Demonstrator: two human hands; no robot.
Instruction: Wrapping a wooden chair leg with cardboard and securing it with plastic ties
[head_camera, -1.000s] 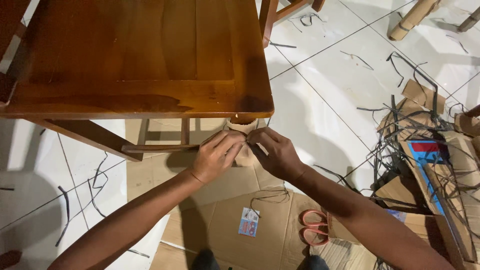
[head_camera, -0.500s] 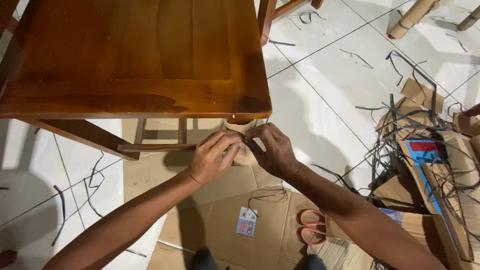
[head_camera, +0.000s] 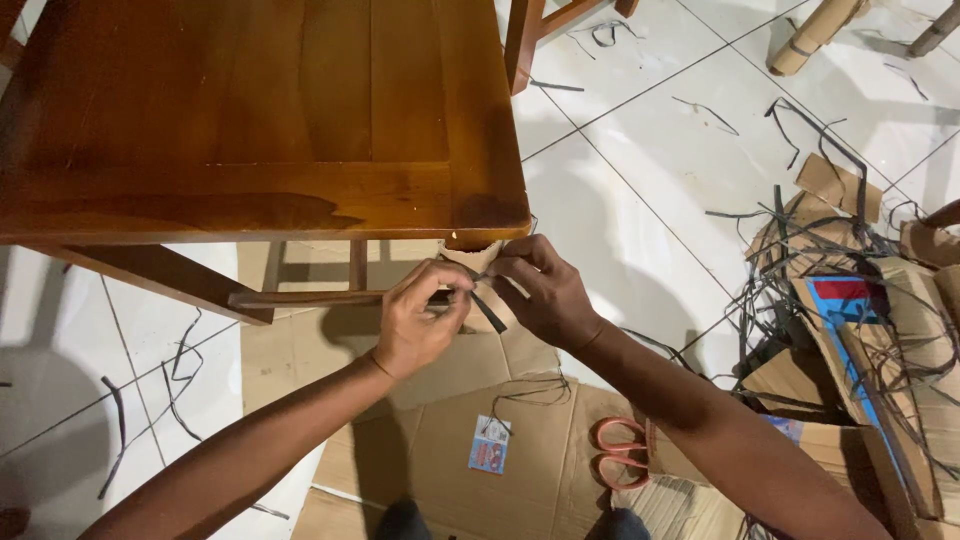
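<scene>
White floor tiles hold flattened cardboard with a small blue tag; your left hand and right hand pinch a dark strap under the wooden chair.

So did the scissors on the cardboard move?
No. The scissors lie in the same spot on the cardboard, just right of the small tag, as before.

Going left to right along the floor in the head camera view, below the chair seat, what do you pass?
Loose dark strip on the tiles → left hand → right hand → orange-handled scissors → heap of cardboard scraps and dark strips.
</scene>
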